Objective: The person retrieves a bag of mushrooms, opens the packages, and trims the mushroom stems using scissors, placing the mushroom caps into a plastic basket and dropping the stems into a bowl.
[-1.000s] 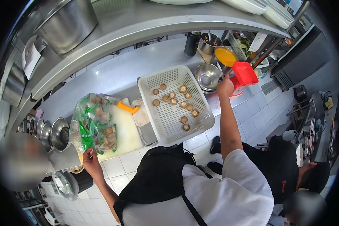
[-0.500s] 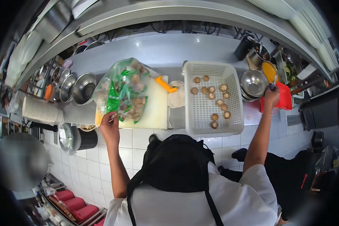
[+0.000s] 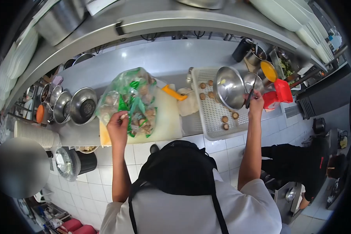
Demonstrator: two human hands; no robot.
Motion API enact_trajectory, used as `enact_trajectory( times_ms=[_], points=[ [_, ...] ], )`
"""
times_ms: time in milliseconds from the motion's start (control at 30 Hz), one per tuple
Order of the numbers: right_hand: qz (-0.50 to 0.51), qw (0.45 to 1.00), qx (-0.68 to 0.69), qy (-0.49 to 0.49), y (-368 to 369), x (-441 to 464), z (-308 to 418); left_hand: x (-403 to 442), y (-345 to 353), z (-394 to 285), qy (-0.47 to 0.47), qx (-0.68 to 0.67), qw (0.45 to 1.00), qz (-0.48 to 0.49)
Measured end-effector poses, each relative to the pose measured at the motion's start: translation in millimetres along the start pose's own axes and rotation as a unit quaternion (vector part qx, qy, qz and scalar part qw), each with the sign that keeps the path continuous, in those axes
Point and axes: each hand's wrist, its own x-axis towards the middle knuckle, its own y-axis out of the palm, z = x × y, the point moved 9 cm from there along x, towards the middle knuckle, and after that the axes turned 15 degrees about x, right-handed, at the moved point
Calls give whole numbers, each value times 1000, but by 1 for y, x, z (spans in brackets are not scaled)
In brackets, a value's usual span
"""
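My right hand point(image 3: 256, 105) is closed around a black-handled knife point(image 3: 250, 100), its narrow blade pointing up. The same hand grips the rim of a steel bowl point(image 3: 229, 89), tilted above the right side of a white perforated basket point(image 3: 206, 130). Several brown mushrooms point(image 3: 225, 119) lie in the basket, some hidden by the bowl. My left hand point(image 3: 117, 124) is pinched round a small pale piece, too small to name. It is in front of a clear and green plastic bag point(image 3: 135, 102) of mushrooms, on a pale cutting board point(image 3: 168, 123).
An orange-handled tool point(image 3: 173, 93) lies beside a folded cloth point(image 3: 189, 103). Steel bowls point(image 3: 83, 106) stand at left. At right are a red scale point(image 3: 279, 95), another steel bowl point(image 3: 257, 80) and a yellow container point(image 3: 268, 71). A shelf point(image 3: 175, 23) runs overhead; a person in black point(image 3: 300, 158) is behind right.
My right hand has moved left from near the red scale, bringing the knife and a steel bowl over the basket. My left hand stays by the bag. The view has shifted.
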Motion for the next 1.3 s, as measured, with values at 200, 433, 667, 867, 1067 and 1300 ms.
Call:
enact_trajectory(
  times_ms=[200,433,667,867,1067,1300],
  points=[
    [47,993,35,103,88,-100,-23,20,6,-31,45,61,995,66],
    [117,989,-89,21,151,-158,-52,14,6,-71,96,35,993,52],
    [199,929,-309,-51,209,-183,-66,-12,74,-107,180,95,968,149],
    [224,929,-283,-87,199,-196,-38,4,19,-86,141,164,976,-3],
    [232,964,-116,-60,179,-209,-42,-2,50,-60,211,348,900,157],
    [327,938,-110,19,189,-233,-63,-21,114,-4,299,555,745,221]
  ],
)
